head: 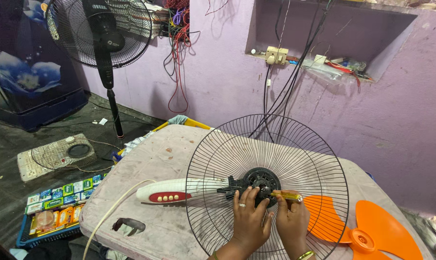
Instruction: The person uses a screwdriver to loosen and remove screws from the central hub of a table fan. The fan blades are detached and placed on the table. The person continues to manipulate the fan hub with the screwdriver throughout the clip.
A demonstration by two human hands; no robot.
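Note:
A round black wire fan guard (266, 144) stands on the worn table (155, 159), fixed to a white fan body (179, 191) with red buttons that lies on its side. My left hand (249, 221), a ring on one finger, presses against the black hub (261, 180) at the guard's centre. My right hand (291, 222) holds a yellow-handled screwdriver (288, 196), its tip pointing into the hub. An orange fan blade (367, 228) lies on the table to the right, partly behind the guard.
A black pedestal fan (105, 33) stands at the back left. On the floor lie another fan guard on a white base (59, 154) and a blue tray of small coloured packets (59, 202). Wires hang on the purple wall (179, 48). A white cord (112, 212) trails off the table.

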